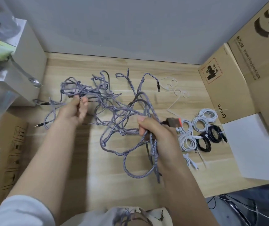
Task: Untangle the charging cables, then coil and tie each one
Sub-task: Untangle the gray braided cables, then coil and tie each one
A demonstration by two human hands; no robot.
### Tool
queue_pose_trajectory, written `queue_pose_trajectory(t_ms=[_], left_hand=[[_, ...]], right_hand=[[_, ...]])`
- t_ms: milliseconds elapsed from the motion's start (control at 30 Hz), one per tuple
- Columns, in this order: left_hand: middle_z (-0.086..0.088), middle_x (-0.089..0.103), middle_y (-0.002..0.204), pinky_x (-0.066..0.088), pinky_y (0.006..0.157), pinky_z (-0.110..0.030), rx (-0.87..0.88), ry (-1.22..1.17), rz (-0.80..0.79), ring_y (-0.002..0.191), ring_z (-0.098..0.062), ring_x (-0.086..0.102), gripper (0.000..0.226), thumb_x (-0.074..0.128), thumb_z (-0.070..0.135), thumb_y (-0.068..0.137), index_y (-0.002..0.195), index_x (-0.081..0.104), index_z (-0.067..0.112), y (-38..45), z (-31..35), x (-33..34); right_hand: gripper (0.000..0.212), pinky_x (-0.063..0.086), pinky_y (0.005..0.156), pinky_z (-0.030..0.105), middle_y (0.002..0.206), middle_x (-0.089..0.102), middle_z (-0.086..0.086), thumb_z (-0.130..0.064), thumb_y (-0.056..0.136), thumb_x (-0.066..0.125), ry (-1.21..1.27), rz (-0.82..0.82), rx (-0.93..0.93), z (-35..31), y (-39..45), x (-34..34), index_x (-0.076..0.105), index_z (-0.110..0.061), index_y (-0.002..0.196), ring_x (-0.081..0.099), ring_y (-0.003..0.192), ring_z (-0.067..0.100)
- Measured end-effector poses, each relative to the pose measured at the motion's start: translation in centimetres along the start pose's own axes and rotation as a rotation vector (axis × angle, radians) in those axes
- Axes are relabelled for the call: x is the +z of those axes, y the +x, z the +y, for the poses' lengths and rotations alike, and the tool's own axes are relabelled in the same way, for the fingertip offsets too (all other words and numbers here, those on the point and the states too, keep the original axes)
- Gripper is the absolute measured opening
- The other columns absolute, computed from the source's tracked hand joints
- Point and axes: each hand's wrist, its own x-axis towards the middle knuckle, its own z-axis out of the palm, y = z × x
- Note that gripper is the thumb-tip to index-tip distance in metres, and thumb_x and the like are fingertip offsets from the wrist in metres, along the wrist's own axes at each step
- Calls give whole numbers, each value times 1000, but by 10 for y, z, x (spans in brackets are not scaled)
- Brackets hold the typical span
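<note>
Several grey-violet braided charging cables (114, 111) hang in one loose snarl between two raised hands, spread over the middle of the pale wood-grain tabletop (146, 66). The left hand (73, 110), left of centre, has its grip curled round a bunch of strands at the thicker, knotted side of the snarl. The right hand (156, 132), right of centre, has its grip clenched on a few strands that run down past the wrist, and a dark plug with an orange-red tip (173, 122) sticks out of it to the right.

Coiled white cables (195, 128) and coiled black cables (210, 137) lie already bundled at the right of the frame, beside the brown cardboard boxes (225, 88); thin pale ties (174, 88) lie loose above them. So the step in hand looks like the untangling of this braided lot, with one plug end apparently found (a sensible place to start).

Next, I judge, that plug's cable needs to be followed back through the loops and drawn free. Gentle pulls matter here, since a hard tug could tighten the knots near the left hand.
</note>
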Motion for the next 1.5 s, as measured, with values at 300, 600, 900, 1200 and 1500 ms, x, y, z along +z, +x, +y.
queue_pose_trajectory(t_ms=[300, 600, 900, 1200, 1500], left_hand=[[-17, 66, 77, 56, 71, -25, -184, -620, -184, 91, -14, 64, 18, 48, 3, 94, 86, 60, -8, 2, -1, 6], [9, 67, 68, 55, 55, -21, -53, -83, -552, 59, -2, 65, 17, 76, 13, 48, 64, 71, 17, -56, 11, 25], [9, 66, 72, 47, 65, -12, 257, 701, -790, 66, -4, 60, 20, 57, 17, 76, 65, 72, 24, -92, -18, 29], [0, 66, 74, 54, 61, -24, -143, 116, -764, 59, -9, 61, 26, 87, 22, 51, 69, 70, 15, -71, -13, 23], [-1, 57, 59, 46, 53, -18, -189, -444, -448, 44, -11, 53, 58, 87, -14, 23, 69, 58, 6, -15, -1, -12]], right_hand=[[35, 32, 53, 15, 50, 39, 3, -22, 73, 59, -205, -135, -98, -14, -8, 0, 47, -18, 40, 39, 54, 11], [24, 38, 54, 14, 61, 50, 0, -18, 78, 69, -144, 40, 70, 9, 9, 7, 58, -13, 58, 46, 59, 9], [18, 48, 78, 20, 73, 66, -11, -22, 89, 61, -55, -95, 73, 15, 16, 27, 65, -23, 72, 60, 75, 3], [40, 34, 50, 6, 44, 48, -11, -2, 83, 63, -132, -103, 65, 1, 6, 19, 44, -8, 47, 45, 45, 2], [11, 45, 61, 20, 56, 52, -10, -33, 61, 62, -19, -83, -212, -24, -20, -5, 61, -23, 57, 51, 58, 5]])
